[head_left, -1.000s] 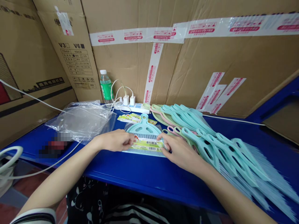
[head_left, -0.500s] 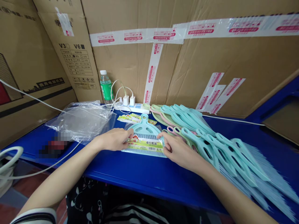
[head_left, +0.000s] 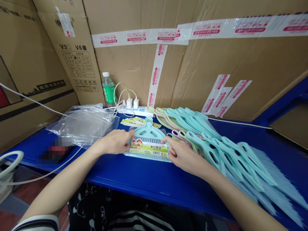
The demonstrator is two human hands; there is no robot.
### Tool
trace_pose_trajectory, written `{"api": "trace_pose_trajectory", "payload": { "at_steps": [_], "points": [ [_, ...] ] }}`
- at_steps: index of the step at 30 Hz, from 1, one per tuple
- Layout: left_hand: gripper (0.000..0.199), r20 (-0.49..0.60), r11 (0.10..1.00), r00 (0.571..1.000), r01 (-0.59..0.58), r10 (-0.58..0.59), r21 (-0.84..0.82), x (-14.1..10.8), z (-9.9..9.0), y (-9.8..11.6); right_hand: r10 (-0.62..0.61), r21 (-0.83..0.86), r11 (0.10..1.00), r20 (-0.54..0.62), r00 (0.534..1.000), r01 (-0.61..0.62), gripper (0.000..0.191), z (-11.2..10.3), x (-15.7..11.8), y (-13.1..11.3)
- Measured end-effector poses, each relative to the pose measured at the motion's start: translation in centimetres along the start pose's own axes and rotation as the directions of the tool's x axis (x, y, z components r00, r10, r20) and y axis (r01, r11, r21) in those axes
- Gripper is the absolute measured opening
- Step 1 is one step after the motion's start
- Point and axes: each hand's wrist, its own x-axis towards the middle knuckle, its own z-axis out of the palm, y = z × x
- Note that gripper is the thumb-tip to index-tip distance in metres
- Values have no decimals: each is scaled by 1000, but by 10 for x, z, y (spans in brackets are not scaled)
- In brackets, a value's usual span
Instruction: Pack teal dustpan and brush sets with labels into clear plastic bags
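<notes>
A light-blue brush and dustpan set (head_left: 147, 132) lies on the blue table inside a clear plastic bag (head_left: 127, 150), its ring handle pointing away from me. Across its front runs a printed card label (head_left: 149, 147) with mushroom pictures. My left hand (head_left: 118, 141) pinches the bag's left edge, fingers curled. On the other side, my right hand (head_left: 179, 151) has its fingers closed on the bag's right edge, the index finger resting near the label's corner.
Loose brushes (head_left: 221, 157) and dustpans (head_left: 190, 120) spread to the right. Clear plastic bags (head_left: 84, 123) lie at left, more printed cards (head_left: 132, 122) behind the set. A bottle (head_left: 109, 89) and a power strip (head_left: 141, 111) stand against the cardboard (head_left: 134, 70).
My left hand has shifted slightly left and outward along the bag's edge, uncovering more of the label's left end. My right hand has hardly moved.
</notes>
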Motion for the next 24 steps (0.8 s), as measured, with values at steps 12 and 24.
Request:
{"api": "trace_pose_trajectory", "payload": {
  "at_steps": [12, 24],
  "points": [
    [26, 63, 998, 997, 38, -41, 42, 1, -3, 1, -13, -121, 993, -77, 997, 4, 39, -1, 0, -2],
    [32, 92, 996, 994, 57, -63, 69, 2, -3, 2, -439, -396, 854, -198, 876, 338, 36, 11, 1, 7]
  ]
}}
